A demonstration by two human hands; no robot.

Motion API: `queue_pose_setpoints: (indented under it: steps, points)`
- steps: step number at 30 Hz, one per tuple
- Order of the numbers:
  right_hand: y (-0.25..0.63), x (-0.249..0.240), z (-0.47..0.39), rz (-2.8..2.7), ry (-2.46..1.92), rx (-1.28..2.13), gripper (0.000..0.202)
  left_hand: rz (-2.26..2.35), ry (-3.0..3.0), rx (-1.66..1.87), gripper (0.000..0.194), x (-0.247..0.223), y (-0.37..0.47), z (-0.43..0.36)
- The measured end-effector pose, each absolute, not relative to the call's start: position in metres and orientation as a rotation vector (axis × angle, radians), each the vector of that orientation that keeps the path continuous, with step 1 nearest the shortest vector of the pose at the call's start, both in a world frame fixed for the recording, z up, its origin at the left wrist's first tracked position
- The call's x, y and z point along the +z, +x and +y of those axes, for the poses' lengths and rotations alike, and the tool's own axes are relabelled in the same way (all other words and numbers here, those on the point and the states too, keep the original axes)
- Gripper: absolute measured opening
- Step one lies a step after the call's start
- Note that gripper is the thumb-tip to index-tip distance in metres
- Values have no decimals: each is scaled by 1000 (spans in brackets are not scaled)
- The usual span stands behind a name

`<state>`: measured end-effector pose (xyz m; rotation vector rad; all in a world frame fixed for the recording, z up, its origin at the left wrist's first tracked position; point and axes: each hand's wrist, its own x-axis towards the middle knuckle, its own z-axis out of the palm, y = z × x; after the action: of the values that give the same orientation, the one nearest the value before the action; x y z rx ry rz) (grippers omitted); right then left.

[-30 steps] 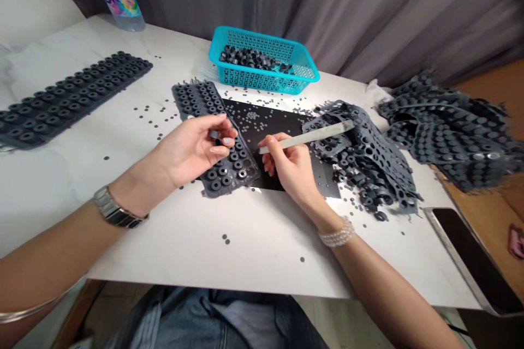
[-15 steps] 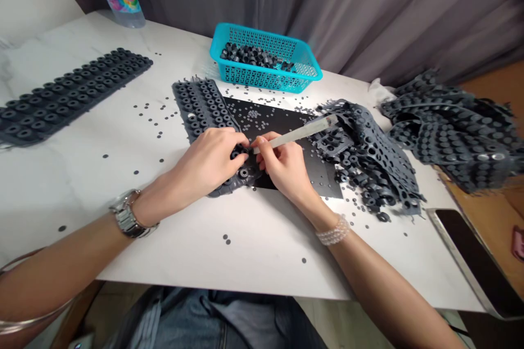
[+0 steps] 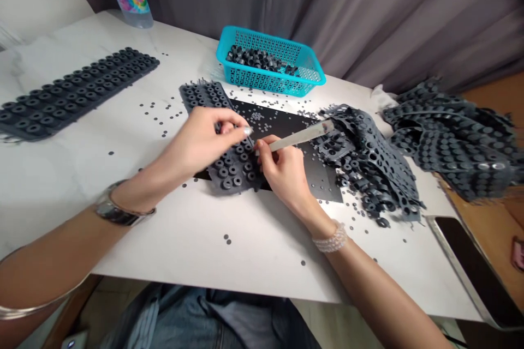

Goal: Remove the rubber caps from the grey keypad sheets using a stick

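Note:
My right hand (image 3: 284, 169) is closed round a slim off-white stick-like tool (image 3: 305, 135). The tool's long end slants up to the right, and its working tip is hidden by the fingers. Just above a dark rubber sheet (image 3: 229, 172) with rows of ring-shaped knobs is my left hand (image 3: 208, 136). Its thumb and forefinger come together at the tips; anything between them is too small to make out. The knobbed sheet lies partly on a black flat board (image 3: 295, 169), close to the right fingertips.
A turquoise basket (image 3: 270, 84) holds many small dark rings. Another knobbed sheet (image 3: 73, 98) lies at left, beyond it a water bottle (image 3: 135, 2). At right are punched-out sheets (image 3: 379, 155) with loose rings, a bundled sheet (image 3: 454, 142) and a phone (image 3: 470, 267). Small dark discs are scattered about.
My left hand has lifted off the knobbed sheet, uncovering more of its knobs. My right hand keeps the tool in nearly the same place. The whole view has shifted slightly.

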<state>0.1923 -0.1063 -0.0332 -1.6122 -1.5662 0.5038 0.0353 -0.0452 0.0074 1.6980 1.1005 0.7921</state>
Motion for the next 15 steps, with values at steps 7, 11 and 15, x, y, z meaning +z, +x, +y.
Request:
queue_pose_setpoints:
  steps: [7,11,15]
  points:
    - [208,-38,-99,-1173,-1430,770,38,850,673,754,4,3,31,-27]
    - [215,-37,-88,-1145,-1391,899,34,793,510,741,11,0,35,-25]
    - [215,-41,-82,-1216,-1399,928,35,849,697,647,6,0,38,-22]
